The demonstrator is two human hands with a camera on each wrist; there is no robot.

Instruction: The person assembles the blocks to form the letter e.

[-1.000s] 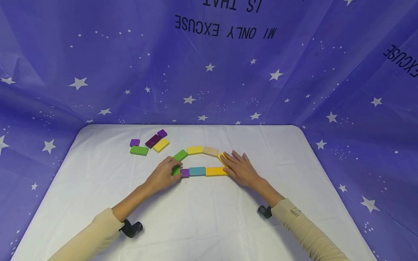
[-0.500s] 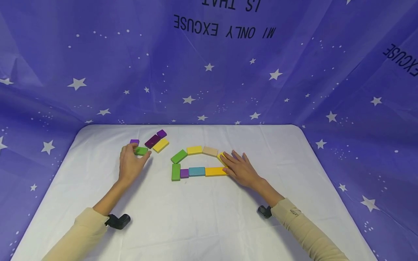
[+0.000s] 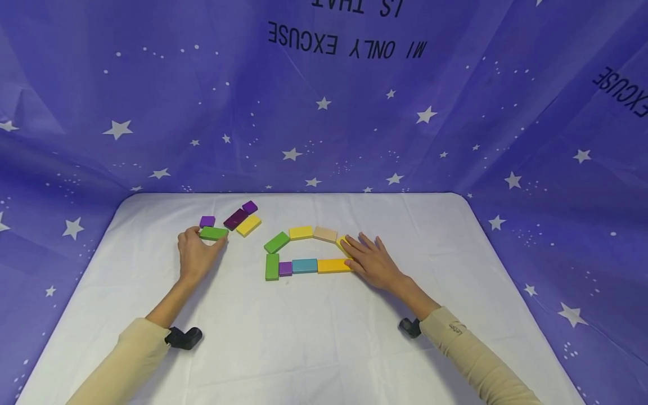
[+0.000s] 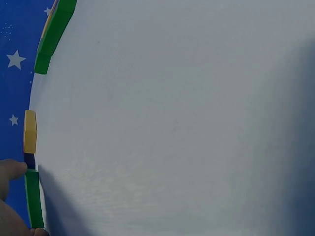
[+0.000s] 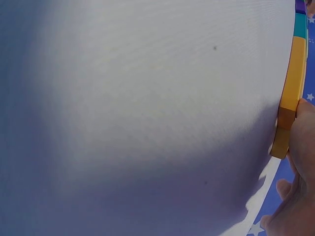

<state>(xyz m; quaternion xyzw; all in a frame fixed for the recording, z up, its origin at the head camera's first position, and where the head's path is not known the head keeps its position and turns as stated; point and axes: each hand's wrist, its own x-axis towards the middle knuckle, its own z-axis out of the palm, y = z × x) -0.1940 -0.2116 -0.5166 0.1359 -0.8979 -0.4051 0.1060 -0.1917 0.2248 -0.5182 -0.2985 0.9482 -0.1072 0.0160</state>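
At the left of the head view, my left hand (image 3: 196, 256) pinches a green block (image 3: 214, 233) by its two ends, thumb at the right end and fingers at the left. The left wrist view shows the same green block (image 4: 34, 199) between the fingertips. My right hand (image 3: 374, 264) rests with spread fingers on the right end of a ring of flat blocks, covering part of a yellow block (image 3: 343, 244) and the end of a long orange-yellow block (image 3: 333, 266). That long block (image 5: 294, 73) also shows beside the thumb in the right wrist view.
The ring also has two green blocks (image 3: 272, 266), a small purple one (image 3: 286, 269), a blue one (image 3: 305, 266), a yellow one (image 3: 301, 233) and a beige one (image 3: 325, 234). Behind the left hand lie purple blocks (image 3: 207, 221), a dark maroon block (image 3: 235, 219) and a yellow block (image 3: 249, 225).
My left hand has left the ring's upright green block and moved left to the loose green block, which it now grips by its ends. The right hand stays in place.
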